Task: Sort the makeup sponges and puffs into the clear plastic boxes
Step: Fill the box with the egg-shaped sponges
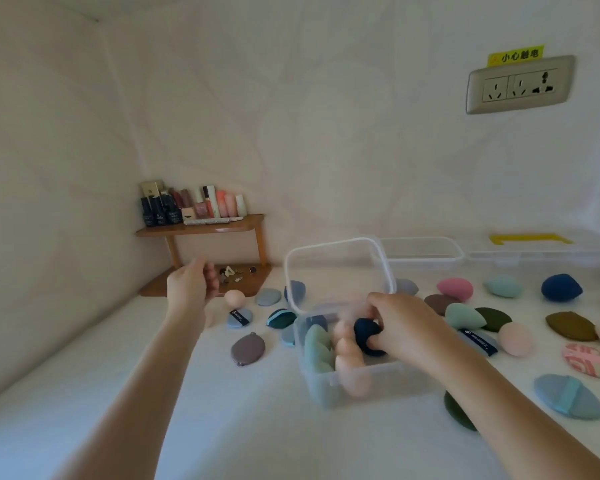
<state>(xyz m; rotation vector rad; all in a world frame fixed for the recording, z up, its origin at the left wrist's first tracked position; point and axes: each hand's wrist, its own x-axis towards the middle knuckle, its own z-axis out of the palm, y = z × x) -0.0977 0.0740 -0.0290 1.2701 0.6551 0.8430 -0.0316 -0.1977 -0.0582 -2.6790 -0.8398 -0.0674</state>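
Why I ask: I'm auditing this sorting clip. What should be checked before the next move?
1. Right hand grips the navy sponge: ok.
2. Navy sponge is inside the clear box: ok.
3. Box lid stands open, out of the way: ok.
4. Room left in the box beside the green sponges: cannot tell, the hand hides that side.
5. Left hand holds nothing: ok.
6. Peach sponge lies uncovered near the left hand: ok.
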